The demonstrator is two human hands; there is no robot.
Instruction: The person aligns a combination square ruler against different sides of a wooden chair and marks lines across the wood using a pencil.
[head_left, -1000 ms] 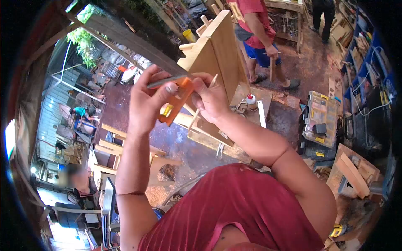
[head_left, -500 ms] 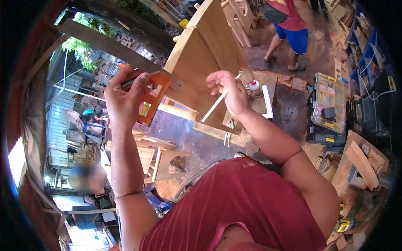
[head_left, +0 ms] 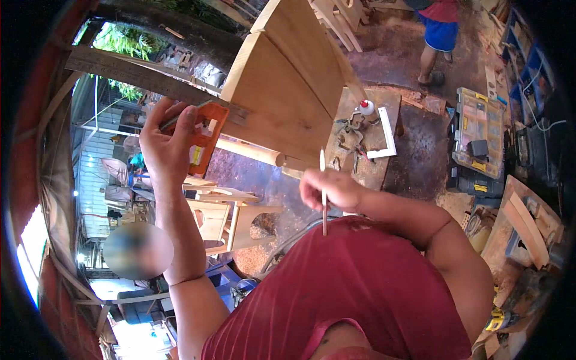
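Note:
My left hand (head_left: 165, 147) grips a combination square by its orange head (head_left: 211, 141), which has a level vial in it. The square's long steel blade (head_left: 135, 73) runs out to the upper left, and its short end lies by the lower left edge of a large wooden panel (head_left: 285, 81). Down near my shirt, my right hand (head_left: 339, 191) has its fingers closed round a thin pencil (head_left: 323, 161), held almost upright. This hand is apart from the panel.
Beyond the panel, a board carries a glue bottle (head_left: 366, 108), metal clamps (head_left: 350, 137) and a white L-shaped square (head_left: 389, 141). An organizer case (head_left: 478, 132) stands to the right. A person in blue shorts (head_left: 441, 35) stands at the back. Wooden chair parts (head_left: 210, 221) are at lower left.
My right hand has moved down from beside the panel toward my shirt, and the pencil has turned more upright. My left hand still holds the square. The person behind has shifted right.

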